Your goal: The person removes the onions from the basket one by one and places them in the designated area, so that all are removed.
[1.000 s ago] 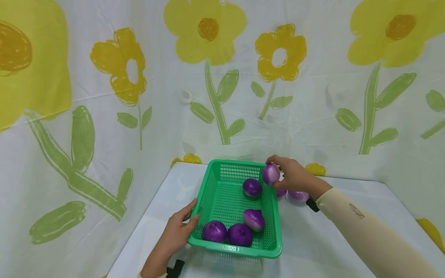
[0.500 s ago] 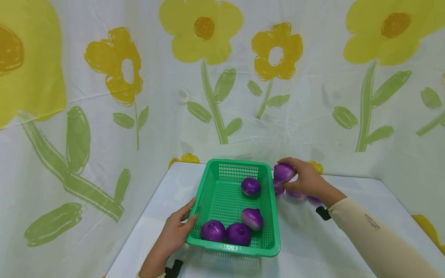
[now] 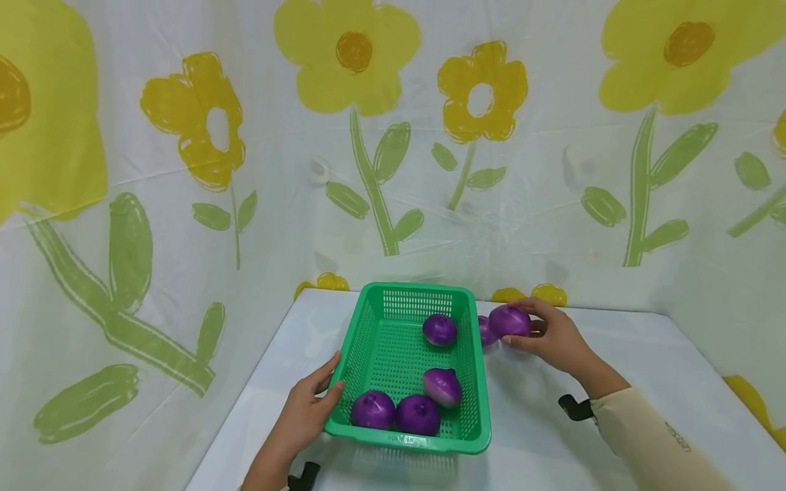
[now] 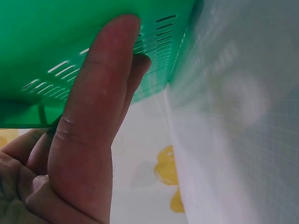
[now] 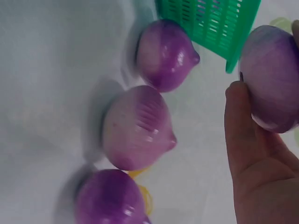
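Observation:
My right hand [image 3: 555,341] holds a purple onion [image 3: 510,320] between thumb and fingers, just right of the green plastic basket [image 3: 482,409]. In the right wrist view the held onion [image 5: 271,77] looks apart from three more on the table: one near the basket [image 5: 217,28], a paler middle onion [image 5: 138,128] and a darker onion [image 5: 110,198]. Straight fingers of my left hand [image 3: 303,409] touch the basket's left side; its thumb [image 4: 96,102] lies along the green wall. Inside the basket sit several onions, three toward the front and one onion [image 3: 439,330] farther back.
The white table [image 3: 577,436] extends right of the basket. Behind it hangs a white curtain with yellow flowers [image 3: 482,99]. One loose onion [image 3: 486,331] shows close against the basket's right wall. A black wrist strap part [image 3: 575,407] hangs beneath the right wrist.
My right hand has carried its onion from beside the basket's upper right rim, first rightward, then down toward the table. The left hand and the onions in the basket keep their places.

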`<state>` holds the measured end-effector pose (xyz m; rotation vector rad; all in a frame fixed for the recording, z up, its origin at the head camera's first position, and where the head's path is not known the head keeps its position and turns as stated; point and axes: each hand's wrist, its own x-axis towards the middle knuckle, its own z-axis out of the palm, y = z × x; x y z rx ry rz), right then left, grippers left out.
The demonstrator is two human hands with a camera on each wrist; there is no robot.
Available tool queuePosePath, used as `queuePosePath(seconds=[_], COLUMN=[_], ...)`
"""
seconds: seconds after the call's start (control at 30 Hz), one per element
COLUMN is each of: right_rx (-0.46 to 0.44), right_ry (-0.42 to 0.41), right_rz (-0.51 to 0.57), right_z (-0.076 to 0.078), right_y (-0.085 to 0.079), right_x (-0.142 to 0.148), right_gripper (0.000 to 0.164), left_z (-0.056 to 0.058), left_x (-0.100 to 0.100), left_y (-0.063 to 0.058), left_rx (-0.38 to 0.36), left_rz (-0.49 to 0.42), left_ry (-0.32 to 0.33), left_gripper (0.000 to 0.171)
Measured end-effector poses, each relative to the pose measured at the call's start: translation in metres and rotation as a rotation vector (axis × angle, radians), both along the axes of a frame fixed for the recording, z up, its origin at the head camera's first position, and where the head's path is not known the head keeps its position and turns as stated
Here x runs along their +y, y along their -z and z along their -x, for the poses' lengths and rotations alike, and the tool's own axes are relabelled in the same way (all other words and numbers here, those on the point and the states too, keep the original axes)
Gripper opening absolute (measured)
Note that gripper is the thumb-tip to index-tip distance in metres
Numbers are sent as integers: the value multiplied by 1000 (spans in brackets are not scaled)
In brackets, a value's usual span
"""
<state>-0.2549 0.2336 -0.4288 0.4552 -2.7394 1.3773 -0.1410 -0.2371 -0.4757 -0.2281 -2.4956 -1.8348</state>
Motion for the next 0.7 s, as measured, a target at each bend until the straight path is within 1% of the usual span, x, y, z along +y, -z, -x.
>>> queuePosePath(seconds=[0.13, 0.23, 0.33, 0.47, 0.6, 0.7], right_rx=[-32, -60, -81, -107, -138, -161], right_ry=[-1, 31, 51, 61, 71, 55], right_rz=[96, 126, 154, 195, 232, 242], right_z=[-14, -23, -29, -34, -35, -34], right_y=[18, 28, 38, 49, 57, 62], right_x=[1, -1, -3, -7, -8, -10], right_gripper=[73, 77, 84, 89, 86, 83], left_z=[1, 1, 1, 1, 1, 1], left_x=[0, -1, -1, -2, -3, -4], left_y=[1, 1, 2, 3, 1, -1], left_rx=[-15, -25, -33, -51, -57, -51], left_rz=[-14, -22, -23, -17, -4, 8], left_ry=[11, 6, -1, -3, -7, -12], left_gripper=[61, 61, 61, 61, 62, 62])
